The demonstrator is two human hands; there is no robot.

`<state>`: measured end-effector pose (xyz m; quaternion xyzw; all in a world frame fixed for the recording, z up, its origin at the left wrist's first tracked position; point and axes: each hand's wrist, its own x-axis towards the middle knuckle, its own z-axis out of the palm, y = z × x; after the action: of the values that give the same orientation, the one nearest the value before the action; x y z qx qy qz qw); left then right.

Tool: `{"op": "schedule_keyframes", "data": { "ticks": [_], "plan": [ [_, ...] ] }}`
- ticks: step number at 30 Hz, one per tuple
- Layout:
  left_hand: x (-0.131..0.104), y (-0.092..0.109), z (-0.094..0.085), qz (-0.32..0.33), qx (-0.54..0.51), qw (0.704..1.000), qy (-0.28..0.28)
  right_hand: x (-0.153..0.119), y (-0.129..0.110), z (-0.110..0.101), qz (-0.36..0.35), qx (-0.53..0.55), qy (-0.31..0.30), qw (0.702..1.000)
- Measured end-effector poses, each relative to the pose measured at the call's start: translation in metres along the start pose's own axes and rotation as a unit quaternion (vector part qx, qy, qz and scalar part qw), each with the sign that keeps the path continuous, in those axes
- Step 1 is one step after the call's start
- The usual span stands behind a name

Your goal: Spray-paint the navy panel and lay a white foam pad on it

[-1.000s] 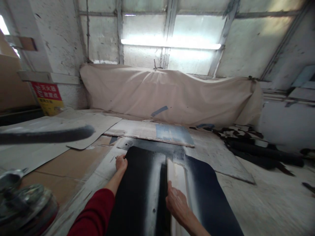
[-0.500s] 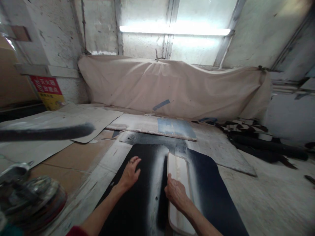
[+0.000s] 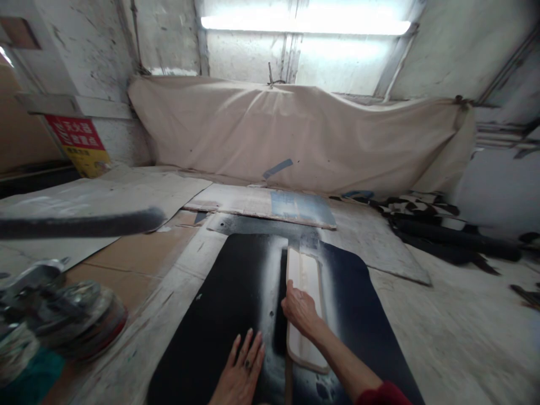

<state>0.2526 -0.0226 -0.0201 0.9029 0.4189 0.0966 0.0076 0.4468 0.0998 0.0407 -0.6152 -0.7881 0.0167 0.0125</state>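
My left hand lies flat with fingers spread on the left part of a black sheet; a ring shows on one finger. My right hand is closed on the left edge of a pale, long panel with rounded corners. Its fingertips are hidden under that edge. The panel rests over the dark blue-black right-hand sheet, beside a black slot-like strip. Whitish, spray-like bands run along both sides of the strip and panel.
At the left stands a messy, crusted pot with a metal tool on it. A dark blurred bar juts in above pale sheets. Cardboard lies behind, before a beige hanging cloth. Dark scraps and rolls lie at the right.
My left hand has come down from above the black sheet and now lies flat on it, nearer to me. My right hand keeps its hold on the panel. The view has tilted slightly down.
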Motion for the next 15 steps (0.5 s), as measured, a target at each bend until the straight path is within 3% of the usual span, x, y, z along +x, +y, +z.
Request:
{"op": "schedule_keyframes", "data": {
  "ticks": [5, 10, 15],
  "plan": [
    [-0.002, 0.007, -0.024, -0.025, -0.082, 0.99, -0.109, -0.003, -0.005, -0.009, 0.003, 0.0, -0.003, 1.0],
    [0.003, 0.016, -0.047, -0.056, -0.121, 0.977, -0.164, -0.002, -0.013, -0.015, 0.028, 0.009, -0.033, 0.999],
    [0.005, 0.017, -0.046, -0.057, -0.137, 0.969, -0.198, -0.002, -0.02, -0.01, 0.035, 0.021, -0.042, 0.998]
  ]
}}
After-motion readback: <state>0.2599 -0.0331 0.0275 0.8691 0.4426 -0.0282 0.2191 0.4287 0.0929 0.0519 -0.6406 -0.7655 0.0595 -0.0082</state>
